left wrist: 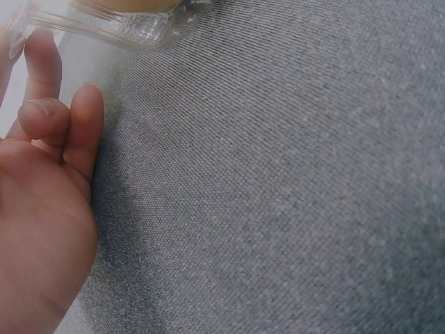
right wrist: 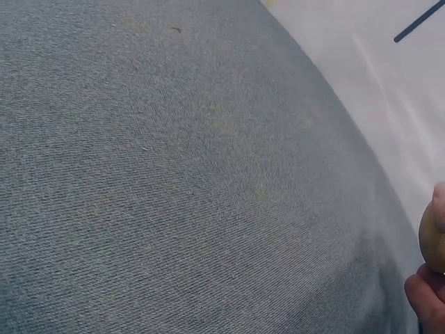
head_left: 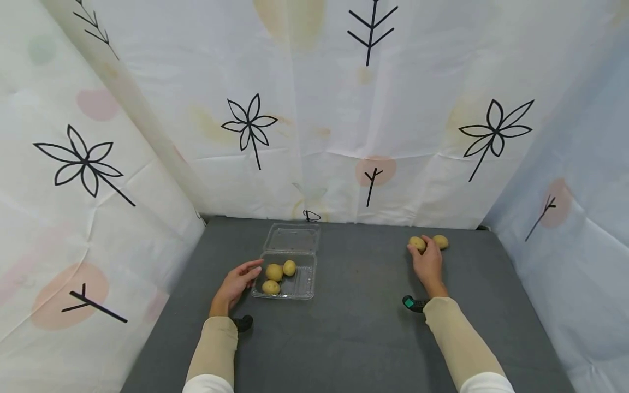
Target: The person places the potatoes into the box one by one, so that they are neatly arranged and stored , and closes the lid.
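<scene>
On the grey table, a clear plastic clamshell container [head_left: 307, 284] lies with its lid [head_left: 293, 238] folded back. Three small yellow potatoes [head_left: 274, 272] sit in its base. My left hand [head_left: 233, 285] holds the container's left rim between thumb and fingers. In the left wrist view, curled fingers [left wrist: 83, 132] show below the plastic edge [left wrist: 139, 35]. Far to the right, my right hand [head_left: 428, 267] pinches another potato [head_left: 416, 243] between thumb and fingers. This potato [right wrist: 432, 240] is partly cut off in the right wrist view. One more potato [head_left: 440, 242] lies just right of the fingertips.
Patterned white curtains [head_left: 314, 136] hang behind the table and along both sides. A stretch of grey tabletop [head_left: 363, 305] lies between the container and my right hand. A dark band with a camera [head_left: 414, 303] sits on my right wrist, another [head_left: 243, 323] on the left.
</scene>
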Action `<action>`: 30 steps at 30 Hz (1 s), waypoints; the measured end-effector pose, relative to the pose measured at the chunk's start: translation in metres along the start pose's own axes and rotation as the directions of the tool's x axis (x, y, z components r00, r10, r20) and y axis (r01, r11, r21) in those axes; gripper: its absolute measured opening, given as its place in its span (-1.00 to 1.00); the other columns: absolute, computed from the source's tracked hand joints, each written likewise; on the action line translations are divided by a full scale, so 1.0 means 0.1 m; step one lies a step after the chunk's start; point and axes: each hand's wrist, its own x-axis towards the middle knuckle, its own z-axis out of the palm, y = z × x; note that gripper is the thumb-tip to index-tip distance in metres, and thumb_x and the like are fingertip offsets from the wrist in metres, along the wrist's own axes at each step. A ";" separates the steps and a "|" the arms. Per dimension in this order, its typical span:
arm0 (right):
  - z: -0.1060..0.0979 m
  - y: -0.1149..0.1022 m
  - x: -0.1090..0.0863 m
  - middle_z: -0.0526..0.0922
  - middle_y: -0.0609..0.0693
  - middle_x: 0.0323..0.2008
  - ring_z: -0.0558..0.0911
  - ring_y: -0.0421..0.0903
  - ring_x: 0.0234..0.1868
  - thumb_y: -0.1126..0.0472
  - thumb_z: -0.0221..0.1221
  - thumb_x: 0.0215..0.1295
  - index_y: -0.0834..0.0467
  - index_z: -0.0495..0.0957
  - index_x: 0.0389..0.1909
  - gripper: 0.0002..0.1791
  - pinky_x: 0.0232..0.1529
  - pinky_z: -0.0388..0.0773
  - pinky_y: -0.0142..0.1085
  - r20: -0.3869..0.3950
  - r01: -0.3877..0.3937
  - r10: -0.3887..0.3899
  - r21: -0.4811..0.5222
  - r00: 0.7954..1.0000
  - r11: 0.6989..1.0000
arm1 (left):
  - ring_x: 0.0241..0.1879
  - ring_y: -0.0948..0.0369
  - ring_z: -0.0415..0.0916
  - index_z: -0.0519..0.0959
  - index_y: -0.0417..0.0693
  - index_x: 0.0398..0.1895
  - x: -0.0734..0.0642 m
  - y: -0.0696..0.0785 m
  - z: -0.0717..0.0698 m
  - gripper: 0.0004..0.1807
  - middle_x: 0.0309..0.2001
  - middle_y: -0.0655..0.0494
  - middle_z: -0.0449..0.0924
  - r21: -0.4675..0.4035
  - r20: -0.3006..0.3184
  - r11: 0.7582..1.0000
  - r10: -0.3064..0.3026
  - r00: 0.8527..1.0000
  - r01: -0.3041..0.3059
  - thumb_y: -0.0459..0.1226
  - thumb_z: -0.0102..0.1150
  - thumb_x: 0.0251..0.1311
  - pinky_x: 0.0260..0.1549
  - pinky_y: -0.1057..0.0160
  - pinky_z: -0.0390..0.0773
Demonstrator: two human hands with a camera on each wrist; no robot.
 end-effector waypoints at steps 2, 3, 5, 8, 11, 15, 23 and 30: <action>0.00 -0.02 -0.01 0.29 0.43 0.40 0.28 0.35 0.44 0.14 0.13 0.54 0.37 0.19 0.49 -0.34 0.43 0.21 0.20 -0.003 0.012 -0.012 -0.008 1.000 1.000 | -0.30 0.27 0.43 0.50 0.05 0.40 0.00 0.00 0.00 -0.46 -0.14 0.22 0.57 0.000 -0.003 1.000 -0.004 1.000 0.004 -0.03 0.22 0.42 -0.21 0.30 0.54; 0.00 -0.03 -0.02 0.30 0.42 0.39 0.29 0.35 0.43 0.14 0.13 0.54 0.37 0.19 0.49 -0.34 0.43 0.21 0.19 -0.004 0.016 -0.016 -0.009 1.000 1.000 | -0.29 0.27 0.43 0.50 0.05 0.40 0.00 0.00 0.00 -0.46 -0.13 0.22 0.57 0.000 -0.005 1.000 -0.006 1.000 0.006 -0.03 0.22 0.42 -0.21 0.30 0.54; 0.01 -0.05 -0.03 0.30 0.42 0.39 0.30 0.34 0.42 0.13 0.13 0.54 0.37 0.19 0.49 -0.34 0.43 0.22 0.19 -0.003 0.022 -0.022 -0.012 1.000 1.000 | -0.27 0.26 0.43 0.49 0.05 0.41 -0.01 0.00 0.00 -0.47 -0.10 0.20 0.57 0.002 -0.004 1.000 -0.005 1.000 0.005 -0.04 0.20 0.43 -0.20 0.31 0.54; 0.02 -0.08 -0.05 0.31 0.41 0.38 0.31 0.33 0.41 0.13 0.13 0.55 0.35 0.19 0.49 -0.34 0.42 0.24 0.19 0.001 0.029 -0.029 -0.008 1.000 1.000 | -0.26 0.25 0.43 0.50 0.07 0.40 -0.02 0.01 0.01 -0.49 -0.07 0.16 0.57 -0.011 -0.014 1.000 -0.013 1.000 0.013 -0.06 0.21 0.43 -0.20 0.31 0.55; 0.03 -0.09 -0.08 0.32 0.41 0.37 0.34 0.34 0.39 0.13 0.14 0.54 0.35 0.20 0.49 -0.34 0.40 0.26 0.19 0.004 0.040 -0.040 -0.006 0.999 0.999 | -0.26 0.24 0.42 0.50 0.06 0.40 -0.02 0.01 0.01 -0.50 -0.05 0.12 0.56 -0.016 -0.015 1.000 -0.010 1.000 0.009 -0.08 0.19 0.45 -0.20 0.31 0.54; 0.05 -0.11 -0.11 0.36 0.40 0.34 0.40 0.32 0.30 0.13 0.17 0.52 0.34 0.22 0.48 -0.34 0.33 0.32 0.19 0.025 0.072 -0.071 -0.012 0.997 0.997 | -0.29 0.25 0.41 0.49 0.04 0.41 -0.02 0.01 0.01 -0.50 -0.06 0.09 0.56 -0.013 -0.017 1.000 -0.004 1.000 0.004 -0.09 0.18 0.46 -0.22 0.32 0.53; 0.11 -0.12 -0.16 0.42 0.38 0.24 0.46 0.27 0.21 0.12 0.19 0.50 0.35 0.25 0.46 -0.34 0.23 0.42 0.14 0.069 0.137 -0.134 -0.034 0.989 0.990 | -0.21 0.24 0.47 0.51 0.09 0.39 -0.02 -0.01 0.00 -0.47 -0.03 0.14 0.59 -0.012 -0.009 1.000 -0.010 1.000 0.010 -0.03 0.23 0.40 -0.16 0.30 0.56; 0.14 -0.22 -0.20 0.41 0.37 0.23 0.52 0.27 0.18 0.12 0.19 0.50 0.33 0.24 0.48 -0.33 0.18 0.52 0.11 0.129 0.168 -0.167 0.002 0.978 0.986 | -0.21 0.25 0.45 0.50 0.04 0.40 -0.04 0.02 0.01 -0.48 -0.02 0.10 0.58 -0.011 -0.012 1.000 -0.003 1.000 0.003 -0.05 0.21 0.43 -0.18 0.32 0.55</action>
